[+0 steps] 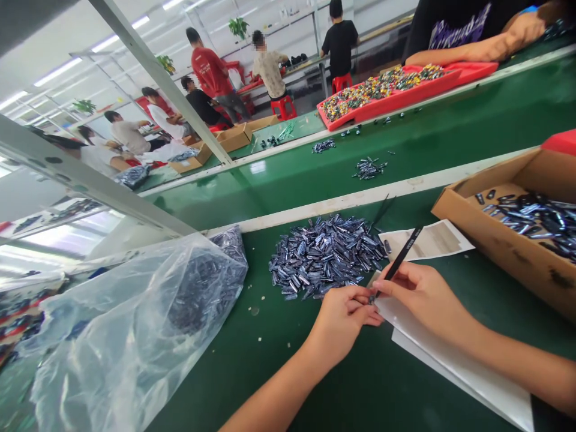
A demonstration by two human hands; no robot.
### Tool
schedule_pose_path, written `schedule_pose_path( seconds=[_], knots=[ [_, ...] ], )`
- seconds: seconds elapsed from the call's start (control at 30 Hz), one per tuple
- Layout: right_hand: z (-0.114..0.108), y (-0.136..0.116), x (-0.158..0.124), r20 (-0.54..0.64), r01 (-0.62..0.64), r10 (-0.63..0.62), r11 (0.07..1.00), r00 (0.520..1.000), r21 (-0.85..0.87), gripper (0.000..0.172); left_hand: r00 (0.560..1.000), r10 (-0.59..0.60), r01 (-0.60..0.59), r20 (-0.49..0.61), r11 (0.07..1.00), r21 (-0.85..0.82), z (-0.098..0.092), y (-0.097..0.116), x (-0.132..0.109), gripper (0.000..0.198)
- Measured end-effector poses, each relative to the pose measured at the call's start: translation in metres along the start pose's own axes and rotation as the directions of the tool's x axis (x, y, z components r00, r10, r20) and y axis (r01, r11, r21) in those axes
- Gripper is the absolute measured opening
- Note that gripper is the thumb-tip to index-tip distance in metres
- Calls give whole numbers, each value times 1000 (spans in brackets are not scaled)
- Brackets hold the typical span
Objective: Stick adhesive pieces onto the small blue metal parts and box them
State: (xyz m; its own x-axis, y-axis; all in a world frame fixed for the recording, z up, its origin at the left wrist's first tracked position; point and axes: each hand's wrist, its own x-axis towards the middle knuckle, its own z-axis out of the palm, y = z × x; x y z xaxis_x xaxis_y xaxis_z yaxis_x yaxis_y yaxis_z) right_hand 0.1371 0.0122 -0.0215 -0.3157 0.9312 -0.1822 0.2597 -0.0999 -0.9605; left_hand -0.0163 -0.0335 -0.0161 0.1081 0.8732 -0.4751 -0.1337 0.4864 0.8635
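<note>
With its fingers wrapped round slim black tweezers (404, 253), my right hand (420, 294) points their lower end at the fingertips of my left hand. My left hand (344, 321) is closed in a pinch over the green tabletop; what lies between its fingers is too small and covered to make out. Both hands meet just in front of a heap of small shiny dark-blue parts (326, 255). Under my right hand and forearm lie white sheets (468, 375). A white card with a greyish strip (429, 240) rests behind that hand.
A clear plastic bag (135, 324) holding more dark parts lies at left. At right stands a cardboard box (508, 252) of similar parts. Beyond the white rail, small piles (369, 169) sit on a green belt (279, 180). Past it are a red tray (333, 125) and several people.
</note>
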Motion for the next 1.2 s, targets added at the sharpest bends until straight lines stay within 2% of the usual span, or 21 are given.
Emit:
schedule_pose_path(
  seconds=[0.4,0.7,0.8,0.87,1.0,1.07,1.13,1.2],
  knots=[
    [2,6,-2,-20,12,-13,999,1000,-44,15,1000,-6,6,22,1000,-6,-1,0,0,19],
    [3,8,-3,-40,77,-81,992,996,-97,15,999,2,-2,37,1000,-6,-2,0,-1,29],
    [4,8,-7,-52,143,-152,978,987,-149,15,999,13,-12,30,999,-31,-2,0,-2,30],
    [5,9,-12,-69,251,-267,950,961,-186,14,1000,20,-19,23,998,-64,-2,3,-4,31],
    [6,13,-21,-79,516,-536,836,840,-188,11,999,34,-31,18,990,-137,-1,11,-9,32],
    [6,16,-24,-44,571,-586,801,809,-180,14,999,50,-49,8,988,-146,0,13,-10,32],
    [4,16,-25,-31,585,-596,795,802,-163,16,998,62,-62,-3,989,-137,2,13,-10,32],
    [3,15,-25,-96,588,-599,800,795,-121,14,998,65,-66,-14,992,-110,1,12,-8,30]
  ],
)
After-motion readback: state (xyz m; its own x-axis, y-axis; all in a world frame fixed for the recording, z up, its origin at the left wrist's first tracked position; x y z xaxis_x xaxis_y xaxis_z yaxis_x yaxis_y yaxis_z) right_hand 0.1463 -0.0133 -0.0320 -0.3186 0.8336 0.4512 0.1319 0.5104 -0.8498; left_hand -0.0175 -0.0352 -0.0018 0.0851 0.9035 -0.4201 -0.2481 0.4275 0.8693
